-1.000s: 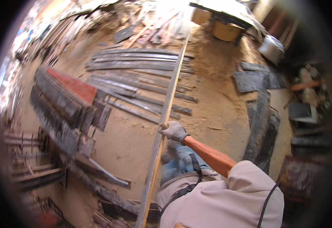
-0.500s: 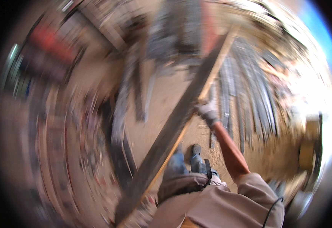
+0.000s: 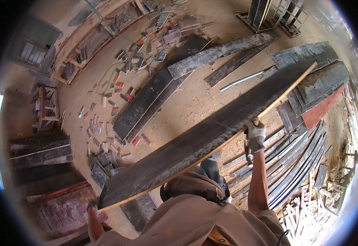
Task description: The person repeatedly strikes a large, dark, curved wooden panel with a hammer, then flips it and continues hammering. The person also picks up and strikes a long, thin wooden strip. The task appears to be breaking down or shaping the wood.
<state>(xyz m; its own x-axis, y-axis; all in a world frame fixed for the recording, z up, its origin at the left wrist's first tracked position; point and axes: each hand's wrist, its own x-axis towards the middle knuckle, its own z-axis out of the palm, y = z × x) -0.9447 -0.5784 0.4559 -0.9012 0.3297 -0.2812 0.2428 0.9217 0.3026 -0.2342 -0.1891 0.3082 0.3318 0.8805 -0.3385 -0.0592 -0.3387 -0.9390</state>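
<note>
A long black-faced plywood board [image 3: 183, 139] with a pale wooden edge lies slantwise across the front of my body, raised off the ground. Its far end points up to the right. My right hand [image 3: 256, 133], in a pale work glove, is closed on the board's near edge, right of the middle. At the lower left, my left hand [image 3: 93, 203] grips the board's near end corner; its fingers are partly hidden. Below the board, part of my legs shows.
Dark boards [image 3: 146, 98] lie on the sandy floor beyond, with small wood offcuts [image 3: 117, 84] scattered around. Black and red panels [image 3: 324, 88] are stacked at right. Long narrow strips [image 3: 293, 158] lie below them. Reddish panels [image 3: 62, 205] stand at lower left.
My view has swung round to the left and sharpened. The board now lies flatter across me, and my left hand has come into view at its near end. My right hand keeps its grip.
</note>
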